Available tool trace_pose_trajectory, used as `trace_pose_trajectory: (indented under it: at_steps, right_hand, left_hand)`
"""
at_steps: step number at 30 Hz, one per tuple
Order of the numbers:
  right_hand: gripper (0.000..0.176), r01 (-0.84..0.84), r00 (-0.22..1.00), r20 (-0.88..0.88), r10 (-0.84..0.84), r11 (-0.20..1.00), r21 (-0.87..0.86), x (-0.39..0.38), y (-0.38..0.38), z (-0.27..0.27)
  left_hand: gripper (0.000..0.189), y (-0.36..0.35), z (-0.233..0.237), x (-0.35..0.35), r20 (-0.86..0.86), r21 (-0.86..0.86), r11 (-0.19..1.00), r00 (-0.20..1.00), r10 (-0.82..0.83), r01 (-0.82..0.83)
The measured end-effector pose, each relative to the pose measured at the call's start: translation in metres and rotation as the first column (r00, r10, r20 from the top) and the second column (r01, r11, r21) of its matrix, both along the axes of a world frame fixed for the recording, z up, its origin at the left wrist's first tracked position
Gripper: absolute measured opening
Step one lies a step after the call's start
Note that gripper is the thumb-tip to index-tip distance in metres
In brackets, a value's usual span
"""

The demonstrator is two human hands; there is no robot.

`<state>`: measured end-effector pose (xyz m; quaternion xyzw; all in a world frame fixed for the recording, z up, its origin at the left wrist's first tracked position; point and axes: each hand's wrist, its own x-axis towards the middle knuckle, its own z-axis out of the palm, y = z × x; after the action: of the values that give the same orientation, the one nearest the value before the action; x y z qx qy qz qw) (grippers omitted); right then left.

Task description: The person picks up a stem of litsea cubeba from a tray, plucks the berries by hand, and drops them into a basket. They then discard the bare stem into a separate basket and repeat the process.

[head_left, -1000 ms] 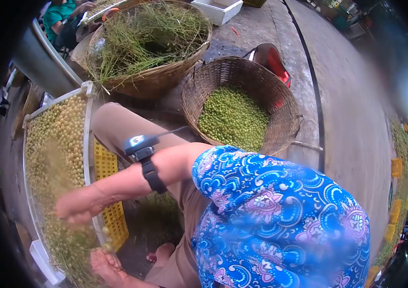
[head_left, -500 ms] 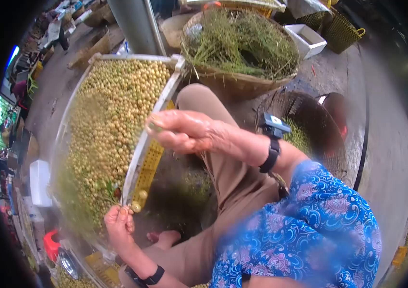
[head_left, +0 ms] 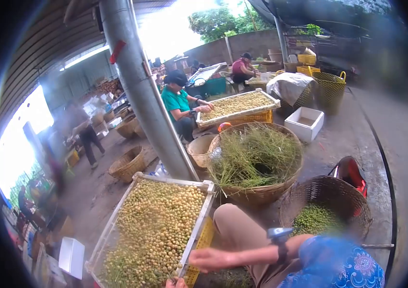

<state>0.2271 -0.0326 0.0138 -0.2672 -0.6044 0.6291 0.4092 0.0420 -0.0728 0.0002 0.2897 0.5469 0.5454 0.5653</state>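
A white-framed tray full of small round yellowish fruits stands at the lower left on yellow crates. At its right edge is my right hand, its fingers curled together; what they hold, if anything, is too small to name. My left hand shows only in part at the bottom edge of the view, by the tray's near right corner, its fingertips pinched on something small and unclear. Green stems lie among the fruits in the tray's near left part.
A large basket heaped with green stems stands beyond my knee. To its right is a basket with green fruits, and behind are a white box and a metal post. People sit at other trays farther back.
The view has tilted up, bringing the background and other people into sight. My right hand has come down to the tray's edge, closer to my left hand, which is now mostly cut off.
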Motion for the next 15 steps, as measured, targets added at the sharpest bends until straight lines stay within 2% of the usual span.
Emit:
trace_pose_trajectory:
  at_steps: [3, 4, 6, 7, 8, 10, 12, 14, 15]
  right_hand:
    - [0.018, 0.048, 0.969, 0.217, -0.121, 0.949, 0.312, -0.034, -0.010, -0.010]
    - [0.018, 0.030, 0.971, 0.218, -0.101, 0.951, 0.309, -0.039, -0.010, -0.017]
    - [0.016, 0.126, 0.939, 0.252, -0.233, 0.917, 0.380, -0.057, -0.010, -0.030]
    - [0.017, 0.061, 0.940, 0.301, -0.162, 0.946, 0.319, -0.055, -0.010, -0.031]
    - [0.019, 0.071, 0.956, 0.242, -0.168, 0.928, 0.367, -0.057, -0.007, -0.043]
    - [0.017, 0.089, 0.960, 0.223, -0.168, 0.940, 0.329, -0.052, -0.011, -0.028]
    - [0.015, 0.123, 0.972, 0.160, -0.174, 0.950, 0.287, -0.058, -0.009, -0.041]
    - [0.012, 0.096, 0.981, 0.155, -0.118, 0.984, 0.147, -0.056, -0.012, -0.031]
    - [0.012, 0.083, 0.984, 0.144, -0.108, 0.982, 0.172, -0.056, -0.010, -0.031]
  left_hand:
    - [0.019, -0.006, -0.006, 0.006, -0.017, -0.021, 0.999, 0.999, 0.037, -0.038]
    - [0.021, -0.004, -0.014, 0.006, 0.002, 0.024, 1.000, 1.000, 0.004, -0.004]
    - [0.028, -0.004, -0.019, -0.004, -0.002, 0.057, 0.998, 0.999, -0.033, 0.034]
    - [0.015, -0.006, -0.018, -0.004, -0.034, 0.110, 0.994, 0.999, 0.005, -0.002]
    - [0.009, -0.007, -0.011, 0.001, -0.063, 0.160, 0.986, 0.996, 0.055, -0.045]
    - [0.014, -0.010, -0.009, -0.001, 0.022, 0.092, 0.995, 0.999, 0.041, -0.043]
    - [0.016, -0.009, -0.007, -0.001, 0.052, 0.087, 0.996, 0.999, 0.011, -0.016]
    - [0.020, -0.009, -0.016, -0.004, 0.108, 0.147, 0.989, 0.994, -0.017, 0.001]
    - [0.021, -0.009, -0.015, -0.003, 0.120, 0.124, 0.992, 0.992, -0.027, 0.012]
